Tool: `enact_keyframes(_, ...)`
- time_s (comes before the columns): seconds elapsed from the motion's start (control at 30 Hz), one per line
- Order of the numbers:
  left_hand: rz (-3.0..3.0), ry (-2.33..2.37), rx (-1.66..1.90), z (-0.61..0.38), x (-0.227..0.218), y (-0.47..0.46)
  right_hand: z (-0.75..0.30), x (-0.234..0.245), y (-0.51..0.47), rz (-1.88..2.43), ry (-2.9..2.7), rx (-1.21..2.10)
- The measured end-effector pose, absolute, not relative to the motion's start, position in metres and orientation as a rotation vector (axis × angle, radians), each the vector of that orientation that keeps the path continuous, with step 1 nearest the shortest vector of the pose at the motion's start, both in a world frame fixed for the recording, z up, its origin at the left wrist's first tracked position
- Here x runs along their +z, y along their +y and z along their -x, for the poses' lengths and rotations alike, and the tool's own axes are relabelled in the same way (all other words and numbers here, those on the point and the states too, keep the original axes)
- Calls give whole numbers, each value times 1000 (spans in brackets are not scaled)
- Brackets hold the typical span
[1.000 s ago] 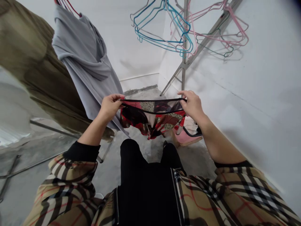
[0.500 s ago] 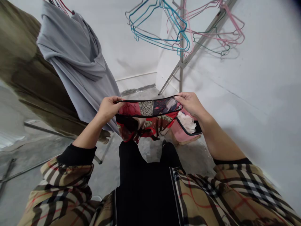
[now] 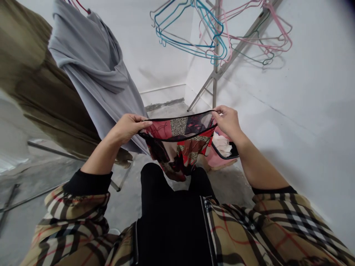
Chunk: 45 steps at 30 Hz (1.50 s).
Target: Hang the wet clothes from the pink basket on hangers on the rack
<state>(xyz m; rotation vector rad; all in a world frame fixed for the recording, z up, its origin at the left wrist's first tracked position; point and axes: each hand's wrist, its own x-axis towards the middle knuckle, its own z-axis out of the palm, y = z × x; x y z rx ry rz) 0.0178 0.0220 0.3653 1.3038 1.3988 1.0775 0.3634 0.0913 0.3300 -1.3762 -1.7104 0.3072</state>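
Observation:
A pair of patterned underpants (image 3: 191, 149) in red, black and beige is stretched out in front of me by its black-edged waistband. My left hand (image 3: 129, 127) pinches one end of the waistband, thumb on top. The other end is gripped between the thumb and fingers of my right hand (image 3: 226, 120). The cloth hangs down between the hands, above my knees, its lower part bunched and narrow. Close beyond my left hand hangs a grey garment (image 3: 97, 62). Below my right hand stands a pink basket (image 3: 217, 159) with white cloth (image 3: 222, 145) in it.
Several blue hangers (image 3: 188, 46) and pink hangers (image 3: 277, 27) hang from a metal rack (image 3: 215, 79) by the white wall. An olive garment (image 3: 36, 74) hangs at the left, over metal bars (image 3: 55, 150) near the concrete floor.
The hanging part of the underpants has swung down and nearer to my knees. Both hands keep their hold on the waistband, shifted slightly right in view.

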Motion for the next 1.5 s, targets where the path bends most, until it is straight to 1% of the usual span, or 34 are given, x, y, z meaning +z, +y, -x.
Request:
enact_keyframes(0.07,-1351,1395,1002,-17,367,20,-366,329,91,1382,-1703,233)
enact_keyframes(0.17,-1415,1442,969,-17,363,20,-367,326,91,1381,-1664,261)
enact_keyframes(0.23,-1477,1563,1114,-18,358,22,-366,326,90,1387,-1643,282)
enact_keyframes(0.3,-1484,1639,1344,-23,354,24,-365,327,88,1395,-1654,293)
enact_keyframes(0.4,-1243,1445,1565,-34,355,24,-364,330,83,1386,-1832,430)
enact_keyframes(0.5,-961,1217,1524,-46,365,19,-362,334,79,1416,-2174,632)
enact_keyframes(0.6,-912,1143,1408,-54,376,9,-360,342,79,1422,-2447,741)
enact_keyframes(0.67,-923,1116,1372,-56,381,2,-357,356,85,1335,-2444,679)
enact_keyframes(0.7,-925,1107,1369,-57,383,-1,-355,367,90,1290,-2373,588)
enact_keyframes(0.87,-973,1120,1336,-59,380,-8,-346,435,146,1184,-1939,-62)
enact_keyframes(0.93,-1009,1129,1301,-57,376,-8,-339,459,174,1195,-1873,-262)
enact_keyframes(1.03,-1030,1139,1279,-53,371,-8,-325,479,208,1333,-1850,-425)
enact_keyframes(1.17,-1056,1130,1261,-45,369,-12,-307,484,234,1556,-1890,-459)
enact_keyframes(1.27,-1060,1101,1243,-38,367,-15,-296,486,245,1607,-1857,-326)
enact_keyframes(1.37,-1025,1091,1261,-30,365,-14,-286,492,252,1520,-1818,-164)
enact_keyframes(1.5,-999,1084,1292,-25,362,-10,-271,497,249,1303,-1760,-111)
